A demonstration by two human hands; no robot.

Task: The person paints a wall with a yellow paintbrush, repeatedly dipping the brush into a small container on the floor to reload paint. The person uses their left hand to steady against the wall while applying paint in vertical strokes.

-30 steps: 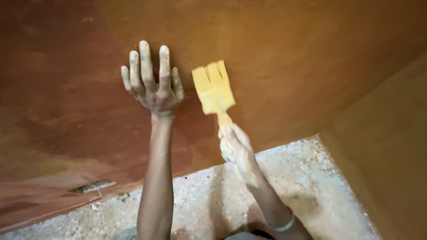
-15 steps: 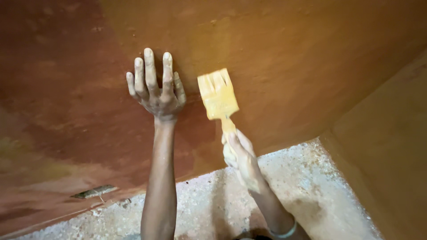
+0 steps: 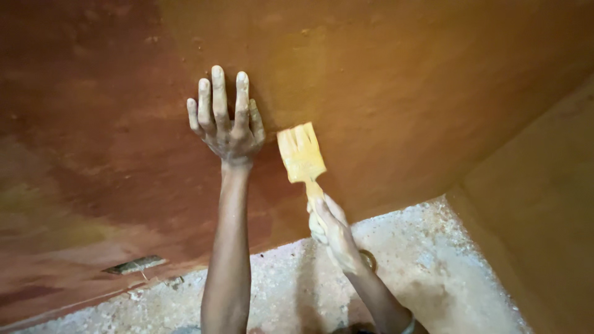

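Observation:
My left hand (image 3: 226, 120) lies flat against a reddish-brown wall (image 3: 99, 148), fingers spread and pointing up, dusted with pale paint. My right hand (image 3: 333, 232) grips the handle of a wide flat paintbrush (image 3: 301, 153) coated in yellow-ochre paint. The bristles rest on the wall just to the right of my left hand, at the edge of a lighter ochre-painted area (image 3: 396, 86).
A speckled pale floor (image 3: 433, 272) meets the wall's base. An ochre side wall (image 3: 544, 210) stands at the right, forming a corner. A small flat grey piece (image 3: 133, 265) lies at the wall's foot on the left. A bracelet (image 3: 408, 324) circles my right wrist.
The brush has moved down the wall and slightly right, away from the level of my left fingers. My left hand stays pressed on the wall.

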